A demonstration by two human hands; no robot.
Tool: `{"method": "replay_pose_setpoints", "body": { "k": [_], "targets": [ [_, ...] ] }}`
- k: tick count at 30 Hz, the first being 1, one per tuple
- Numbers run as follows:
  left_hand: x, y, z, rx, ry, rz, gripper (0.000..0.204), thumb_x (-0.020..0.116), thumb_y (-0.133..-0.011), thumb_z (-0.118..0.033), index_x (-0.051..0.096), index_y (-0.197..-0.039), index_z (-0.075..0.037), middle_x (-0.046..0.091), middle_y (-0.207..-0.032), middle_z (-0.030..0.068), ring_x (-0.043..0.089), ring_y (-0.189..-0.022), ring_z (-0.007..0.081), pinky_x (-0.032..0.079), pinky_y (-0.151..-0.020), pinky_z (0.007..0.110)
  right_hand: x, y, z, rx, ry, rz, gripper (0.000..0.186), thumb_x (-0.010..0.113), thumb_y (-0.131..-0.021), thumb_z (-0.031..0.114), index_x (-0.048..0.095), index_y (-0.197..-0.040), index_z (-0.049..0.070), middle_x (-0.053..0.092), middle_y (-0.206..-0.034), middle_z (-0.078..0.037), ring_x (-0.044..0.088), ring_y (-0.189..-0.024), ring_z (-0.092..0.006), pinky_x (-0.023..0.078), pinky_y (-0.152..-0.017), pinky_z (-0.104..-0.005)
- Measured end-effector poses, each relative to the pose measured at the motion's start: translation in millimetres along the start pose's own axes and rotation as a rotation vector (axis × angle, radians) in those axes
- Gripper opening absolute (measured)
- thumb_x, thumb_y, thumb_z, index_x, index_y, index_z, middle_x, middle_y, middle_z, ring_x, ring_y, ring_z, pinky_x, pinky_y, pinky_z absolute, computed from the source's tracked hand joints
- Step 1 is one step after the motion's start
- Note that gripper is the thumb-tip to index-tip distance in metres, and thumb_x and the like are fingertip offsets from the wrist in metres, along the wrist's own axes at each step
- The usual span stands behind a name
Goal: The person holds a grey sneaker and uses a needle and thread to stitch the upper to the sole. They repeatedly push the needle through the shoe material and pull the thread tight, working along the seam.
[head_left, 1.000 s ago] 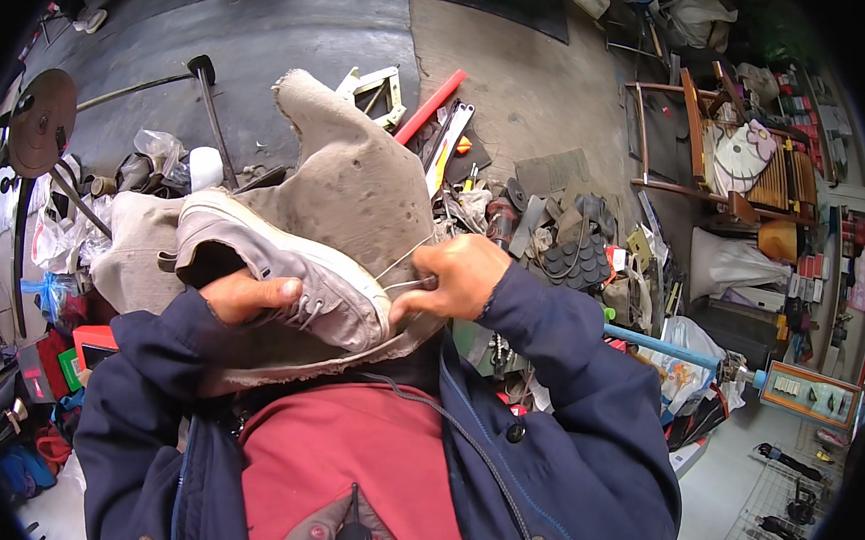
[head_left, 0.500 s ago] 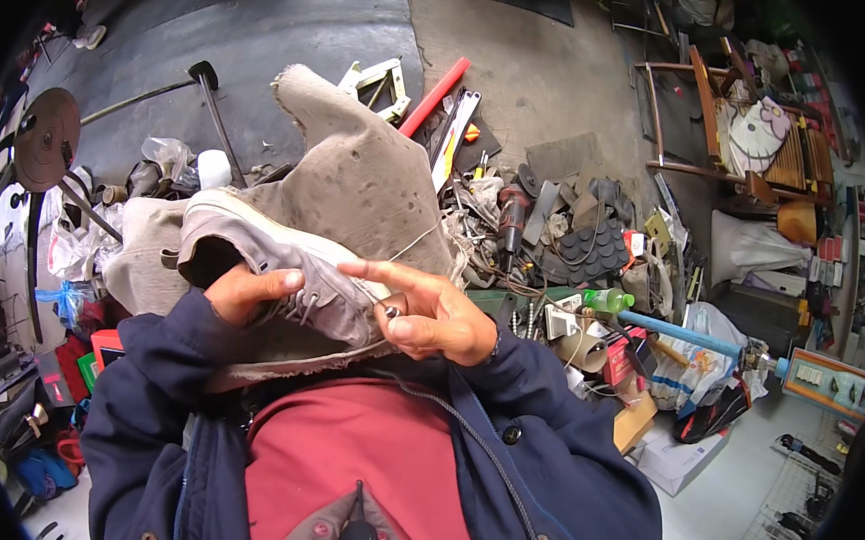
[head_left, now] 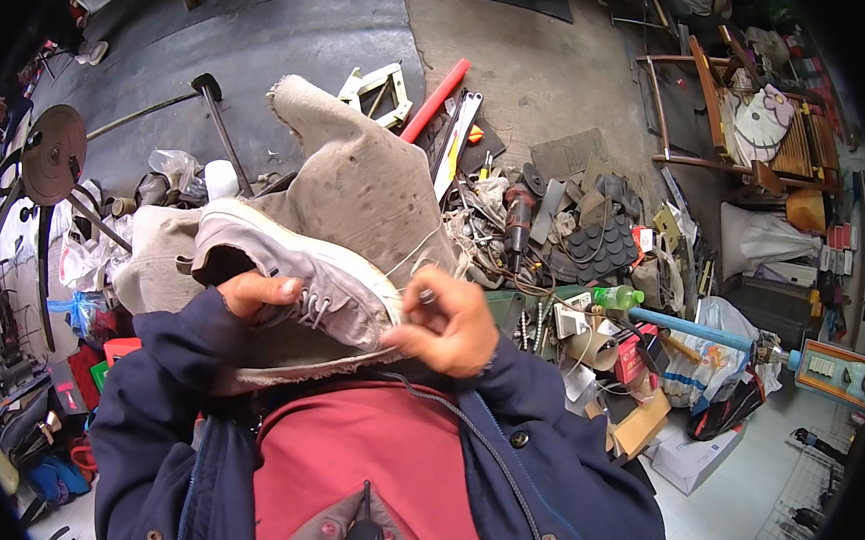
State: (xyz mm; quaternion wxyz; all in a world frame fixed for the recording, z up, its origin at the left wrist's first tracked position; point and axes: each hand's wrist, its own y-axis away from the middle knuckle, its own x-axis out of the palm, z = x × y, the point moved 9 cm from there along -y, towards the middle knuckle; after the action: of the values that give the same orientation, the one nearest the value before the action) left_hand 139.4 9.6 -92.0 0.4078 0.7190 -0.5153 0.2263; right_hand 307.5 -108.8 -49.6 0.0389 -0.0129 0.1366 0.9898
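My left hand grips a worn pale grey lace-up sneaker near its opening, thumb on top beside the laces. The shoe lies tilted on a stained, frayed grey cloth over my lap. At the toe, my right hand has its fingers curled, with a small dark item between them that I cannot make out; its thumb touches the toe. A thin pale thread runs across the cloth to this hand.
A red-and-dark power tool, rubber scraps and a red bar lie beyond the cloth. A metal stand with a disc is at left. Wooden chairs, a blue pipe and a green bottle are at right.
My right hand first moved from the thread onto the toe with its index finger stretched out; that finger has since curled back. My left hand keeps its grip on the shoe.
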Motion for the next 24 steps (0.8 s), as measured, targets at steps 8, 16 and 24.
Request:
{"method": "replay_pose_setpoints", "body": {
  "k": [8, 16, 24],
  "targets": [
    [14.0, -5.7, 8.5, 0.0, 0.097, 0.113, 0.086, 0.077, -0.091, -0.049, 0.047, -0.15, 0.006, 0.058, -0.147, 0.0188, 0.055, -0.137, 0.0313, 0.041, -0.117, 0.045, 4.3, -13.1, 29.5, -0.234, 0.334, -0.104, 0.052, 0.098, -0.072, 0.025, 0.055, -0.092, 0.005, 0.052, -0.076, -0.001, 0.047, -0.056, -0.0067, 0.04, -0.051, -0.0247],
    [2.9, 28.9, -22.8, -0.055, -0.53, -0.2, 0.076, 0.071, -0.096, -0.051, 0.052, -0.145, 0.005, 0.064, -0.139, 0.015, 0.061, -0.127, 0.0285, 0.046, -0.109, 0.042, 11.3, -9.2, 28.5, -0.23, 0.423, -0.176, 0.046, 0.092, -0.075, 0.023, 0.058, -0.1, 0.004, 0.058, -0.083, -0.008, 0.062, -0.06, -0.0196, 0.052, -0.057, -0.0319],
    [29.6, 113.4, -69.6, 0.324, -1.875, -0.61, 0.041, 0.082, -0.086, -0.028, 0.052, -0.068, -0.005, 0.052, -0.063, 0.0143, 0.054, -0.058, 0.0354, 0.04, -0.056, 0.045, 8.6, -6.2, 22.9, -0.234, 0.439, -0.253, 0.05, 0.091, -0.075, 0.024, 0.057, -0.106, 0.005, 0.058, -0.081, -0.007, 0.06, -0.06, -0.019, 0.051, -0.057, -0.0325]
  ]
}}
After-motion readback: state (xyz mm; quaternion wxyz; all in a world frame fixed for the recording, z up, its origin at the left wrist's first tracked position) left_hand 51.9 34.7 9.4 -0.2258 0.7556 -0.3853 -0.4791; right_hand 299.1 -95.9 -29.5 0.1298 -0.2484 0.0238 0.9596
